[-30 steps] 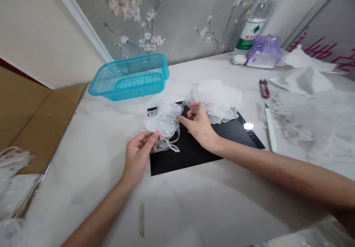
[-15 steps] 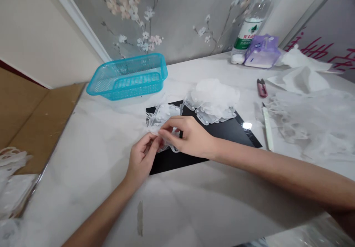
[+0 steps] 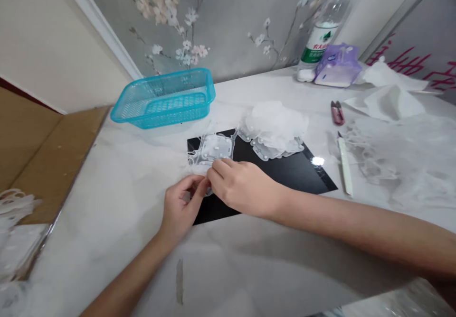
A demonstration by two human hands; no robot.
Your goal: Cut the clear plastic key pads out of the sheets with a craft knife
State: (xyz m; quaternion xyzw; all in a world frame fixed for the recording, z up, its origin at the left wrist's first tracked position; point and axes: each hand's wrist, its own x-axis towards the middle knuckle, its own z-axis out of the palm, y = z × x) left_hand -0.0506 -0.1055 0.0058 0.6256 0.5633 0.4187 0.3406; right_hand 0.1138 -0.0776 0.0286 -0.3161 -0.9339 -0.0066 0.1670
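A translucent white plastic sheet with cut-out shapes (image 3: 216, 147) lies over the left end of a black board (image 3: 281, 179). At its near edge, my left hand (image 3: 183, 203) pinches the sheet between thumb and fingers. My right hand (image 3: 242, 184) meets it there, fingers curled in and pressed together on the same edge; its fingertips are mostly hidden behind the knuckles. On the board's far side, close to my right hand, rests a heap of loose frosted plastic pieces (image 3: 274, 127).
A blue perforated basket (image 3: 164, 98) stands at the back left. To the right lie a light green craft knife (image 3: 345, 165), small red snips (image 3: 337, 113) and a pile of plastic scraps (image 3: 409, 160). Behind them are a water bottle (image 3: 320, 37) and a purple tissue pack (image 3: 338, 65).
My right hand has turned knuckles-up and come slightly nearer to me, its fingers now curled more tightly. More of the sheet shows beyond it. My left hand has barely moved.
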